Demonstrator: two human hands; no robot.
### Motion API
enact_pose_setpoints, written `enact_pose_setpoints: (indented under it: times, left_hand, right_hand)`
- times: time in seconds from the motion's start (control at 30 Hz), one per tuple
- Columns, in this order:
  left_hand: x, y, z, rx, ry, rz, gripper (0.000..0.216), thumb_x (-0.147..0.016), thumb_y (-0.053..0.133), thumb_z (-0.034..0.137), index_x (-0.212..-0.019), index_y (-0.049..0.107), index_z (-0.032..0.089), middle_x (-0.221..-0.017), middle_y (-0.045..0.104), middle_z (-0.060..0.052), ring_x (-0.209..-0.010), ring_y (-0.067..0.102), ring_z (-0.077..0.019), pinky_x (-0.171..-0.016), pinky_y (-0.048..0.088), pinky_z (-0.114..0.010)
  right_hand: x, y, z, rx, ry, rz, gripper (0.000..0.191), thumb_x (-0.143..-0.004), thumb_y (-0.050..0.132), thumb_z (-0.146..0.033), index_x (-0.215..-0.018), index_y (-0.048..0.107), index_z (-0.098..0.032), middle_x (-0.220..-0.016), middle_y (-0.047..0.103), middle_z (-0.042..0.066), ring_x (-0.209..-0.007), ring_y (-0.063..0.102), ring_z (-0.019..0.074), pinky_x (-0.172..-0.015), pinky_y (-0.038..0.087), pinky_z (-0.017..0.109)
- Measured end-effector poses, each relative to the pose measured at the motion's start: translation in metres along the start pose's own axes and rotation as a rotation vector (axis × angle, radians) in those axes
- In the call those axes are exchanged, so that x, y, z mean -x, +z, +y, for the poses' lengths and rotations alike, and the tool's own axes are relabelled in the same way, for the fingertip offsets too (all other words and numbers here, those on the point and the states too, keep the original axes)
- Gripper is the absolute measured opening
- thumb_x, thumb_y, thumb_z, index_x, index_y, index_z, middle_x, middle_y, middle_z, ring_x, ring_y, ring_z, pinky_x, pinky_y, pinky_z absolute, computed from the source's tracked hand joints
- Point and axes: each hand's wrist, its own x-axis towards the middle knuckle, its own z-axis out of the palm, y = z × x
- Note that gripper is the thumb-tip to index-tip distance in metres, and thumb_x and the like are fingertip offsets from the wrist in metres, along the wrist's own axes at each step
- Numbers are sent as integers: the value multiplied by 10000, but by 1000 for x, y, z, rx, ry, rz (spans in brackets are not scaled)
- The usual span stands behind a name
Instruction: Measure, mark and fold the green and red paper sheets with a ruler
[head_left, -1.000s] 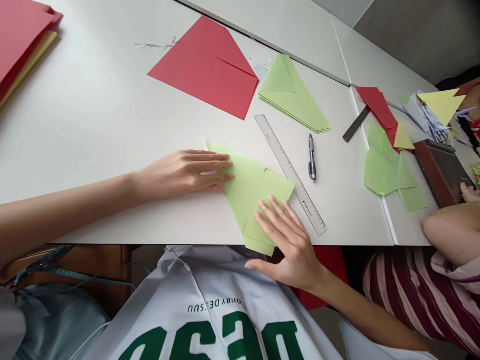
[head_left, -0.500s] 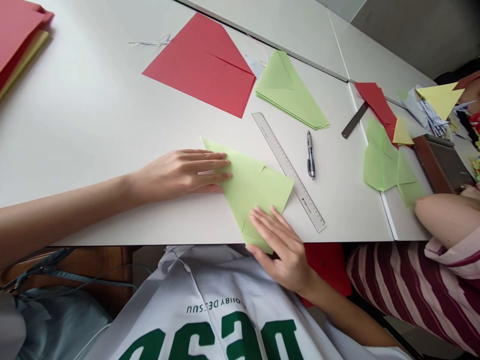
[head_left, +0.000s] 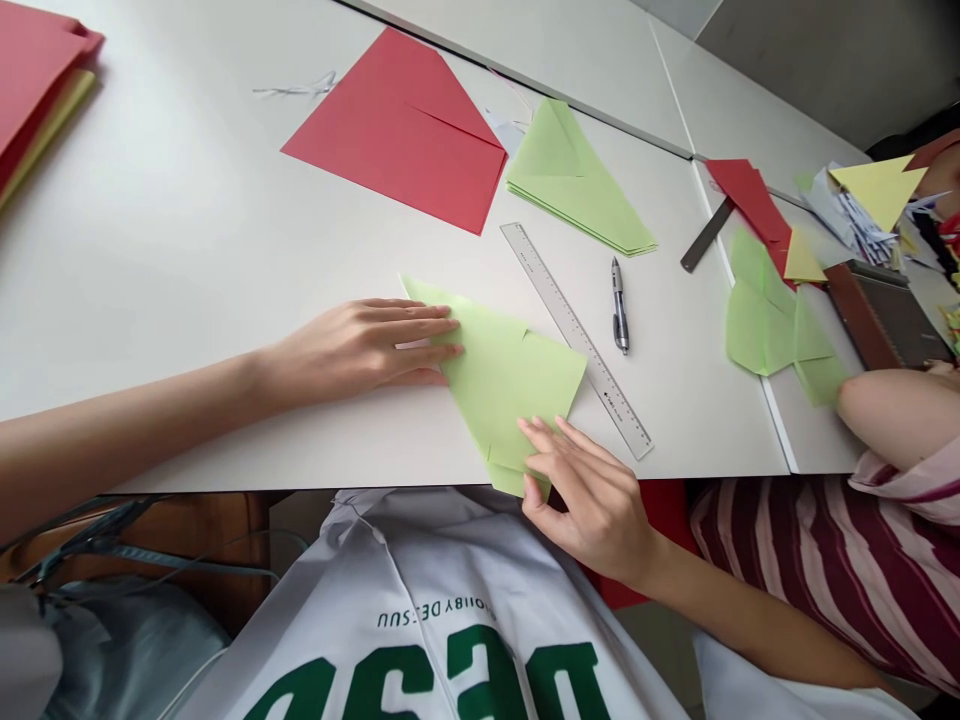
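A folded sheet of light green paper lies at the table's front edge, its near corner sticking out over the edge. My left hand is flat and open, its fingertips resting on the paper's left side. At the near right corner is my right hand, fingers spread and slightly bent, touching or just over the paper. A clear ruler lies slantwise beside the paper's right corner. Right of the ruler is a grey pen.
Behind lie a folded red paper and a stack of folded green papers. More red sheets sit far left. To the right are loose green paper, a dark strip, a brown box and another person's knee.
My right hand has slid a little to the right along the paper's near corner, its fingers more bent and spread. My left hand and the paper stay in place.
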Motion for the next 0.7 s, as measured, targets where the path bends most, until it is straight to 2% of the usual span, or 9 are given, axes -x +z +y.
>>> enact_pose_setpoints:
  times: [0.2, 0.43, 0.57, 0.7]
  left_hand:
    - [-2, 2, 4, -31, 28, -6, 339, -1036, 422, 349, -1241, 640, 190, -1330, 609, -91, -1283, 553, -214, -1079, 512, -448]
    - [-13, 9, 16, -62, 176, -46, 351, -1027, 446, 355, -1244, 636, 155, -1315, 637, -111, -1272, 574, -197, -1073, 513, -428]
    - [-16, 13, 19, -72, 240, -53, 315, -1013, 489, 339, -1247, 650, 202, -1333, 630, -91, -1290, 560, -198, -1085, 499, -388]
    - [-16, 13, 19, -64, 219, -65, 305, -1005, 511, 342, -1258, 648, 241, -1352, 617, -71, -1299, 550, -195, -1100, 483, -371]
  right_hand:
    - [2, 1, 2, 72, -74, -13, 288, -815, 584, -13, -1061, 707, -99, -1143, 734, 132, -1066, 712, 257, -967, 598, 382]
    - [2, 4, 4, 120, -109, 43, 196, -865, 623, -29, -980, 758, -113, -1081, 756, 106, -1016, 732, 234, -931, 608, 327]
    - [2, 4, 4, 111, -108, 48, 217, -864, 611, -4, -966, 765, -117, -1081, 757, 97, -1038, 723, 239, -932, 605, 322]
    - [2, 5, 4, 104, -101, 43, 229, -876, 596, -3, -967, 764, -129, -1096, 753, 65, -1061, 713, 244, -924, 608, 323]
